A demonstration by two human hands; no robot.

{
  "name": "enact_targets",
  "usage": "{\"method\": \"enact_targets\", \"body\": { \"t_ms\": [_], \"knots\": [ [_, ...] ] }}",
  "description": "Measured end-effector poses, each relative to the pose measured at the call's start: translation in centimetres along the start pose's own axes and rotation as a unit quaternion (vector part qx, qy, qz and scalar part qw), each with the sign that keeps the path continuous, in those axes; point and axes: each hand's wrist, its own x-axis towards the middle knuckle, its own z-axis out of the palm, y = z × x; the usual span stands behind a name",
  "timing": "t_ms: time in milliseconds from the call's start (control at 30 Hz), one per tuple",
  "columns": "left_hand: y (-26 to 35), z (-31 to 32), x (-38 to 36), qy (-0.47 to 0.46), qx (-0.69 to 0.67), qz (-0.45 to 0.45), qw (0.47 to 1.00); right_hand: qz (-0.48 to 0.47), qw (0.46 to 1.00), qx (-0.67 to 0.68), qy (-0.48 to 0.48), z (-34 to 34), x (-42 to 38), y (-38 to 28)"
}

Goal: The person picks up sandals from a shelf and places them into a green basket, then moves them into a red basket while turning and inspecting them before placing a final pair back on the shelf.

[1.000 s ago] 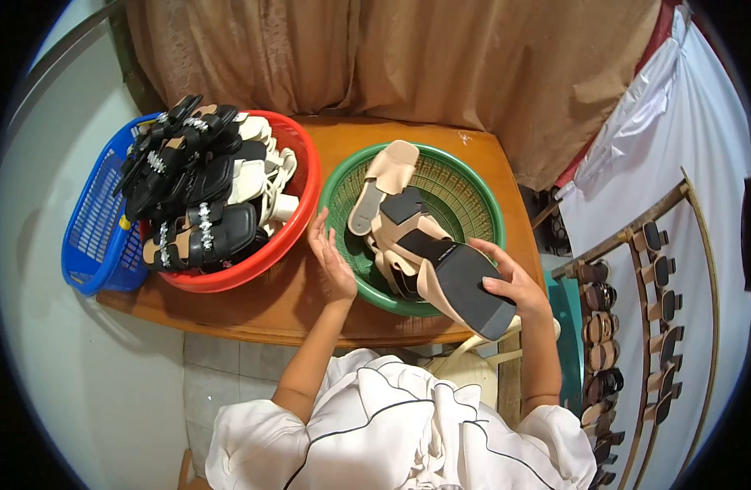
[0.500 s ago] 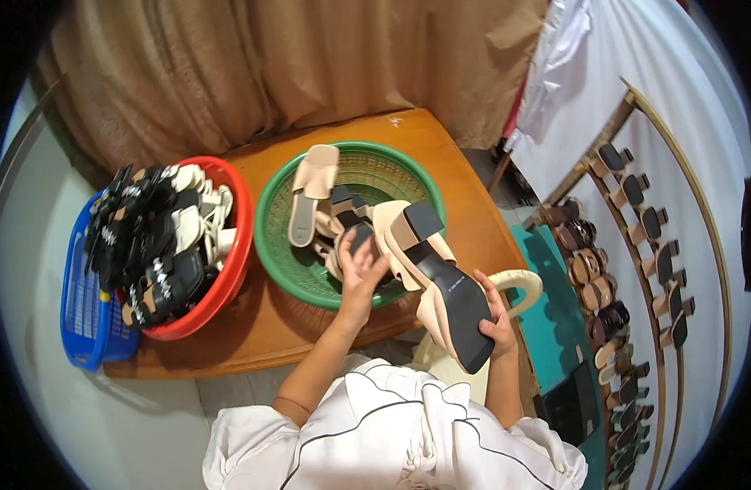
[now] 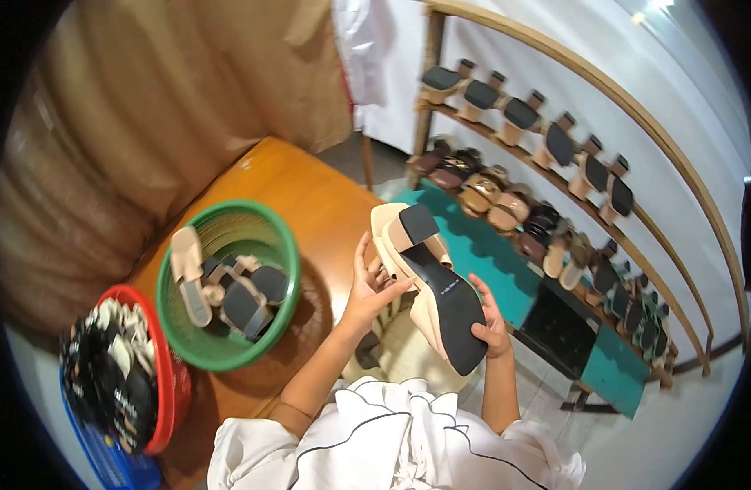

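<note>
A beige block-heeled sandal (image 3: pixel 457 306) is held up in front of me, its black sole facing me and its heel at the upper end. More beige straps show behind it, so a second sandal may be pressed against it. My left hand (image 3: pixel 370 292) grips the heel half from the left, thumb along the side. Around the toe end, my right hand (image 3: pixel 491 323) has its thumb on the black sole. To the left, a green basket (image 3: pixel 287 306) holds several beige sandals, one lying against its rim.
A red basket (image 3: pixel 173 400) of black and white sandals stands at the left, beside a blue basket (image 3: pixel 118 465). The baskets are on a wooden table (image 3: pixel 330 204). To the right, a rack (image 3: pixel 506 139) carries rows of sandals above a teal board (image 3: pixel 441 216). A cream stool (image 3: pixel 416 351) is below my hands.
My view has turned right, toward the rack. My left hand has come away from the green basket and now holds the sandal with my right hand.
</note>
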Motion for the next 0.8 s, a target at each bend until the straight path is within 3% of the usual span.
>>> {"method": "enact_targets", "body": {
  "t_ms": [233,367,467,500,533,600,800],
  "knots": [
    [-5.1,8.0,5.5,-0.128,0.029,-0.063,0.989,-0.104,0.986,-0.051,0.118,-6.8,-5.2,-5.6],
    [-7.1,13.8,7.9,-0.227,0.04,-0.043,0.972,-0.184,0.96,-0.101,0.185,-9.3,-8.1,-9.3],
    [-9.0,17.5,9.5,-0.277,0.157,-0.008,0.948,-0.23,0.934,-0.145,0.231,-11.6,-10.6,-11.8],
    [-8.6,19.0,9.8,-0.301,0.235,0.015,0.924,-0.252,0.919,-0.166,0.253,-12.2,-11.2,-12.7],
    [-9.3,19.8,10.6,-0.339,0.326,0.116,0.875,-0.273,0.904,-0.185,0.271,-12.7,-11.7,-13.5],
    [-8.9,22.1,11.4,-0.311,0.587,0.237,0.709,-0.306,0.886,-0.184,0.297,-13.9,-12.4,-15.2],
    [-9.9,27.1,15.7,-0.281,0.683,0.33,0.588,-0.339,0.848,-0.232,0.334,-17.2,-12.4,-21.8]
  ]
}}
